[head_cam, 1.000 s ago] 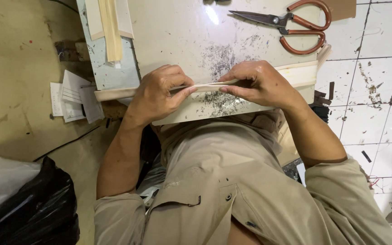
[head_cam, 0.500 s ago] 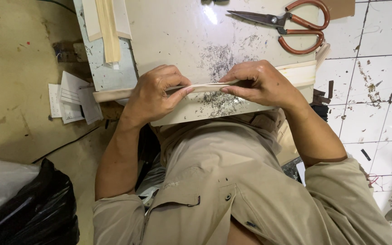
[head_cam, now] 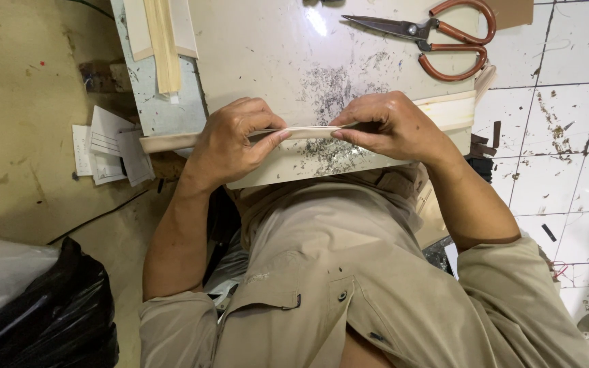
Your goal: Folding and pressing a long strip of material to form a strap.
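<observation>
Here, the strip (head_cam: 308,131) lies crosswise over the near edge of the board (head_cam: 260,48), above your lap, its pale end poking out past your left hand (head_cam: 230,146). That hand is closed around the strip, thumb pressed along its lower side. Your right hand (head_cam: 393,126) pinches it too, fingers curled over the top. Grey shavings (head_cam: 328,85) dust the board by your hands. Scissors (head_cam: 431,34) rest further up, well apart. Papers (head_cam: 107,143) lie on the floor at left, near a black bag (head_cam: 42,307).

Head camera, steeply downward, close.
</observation>
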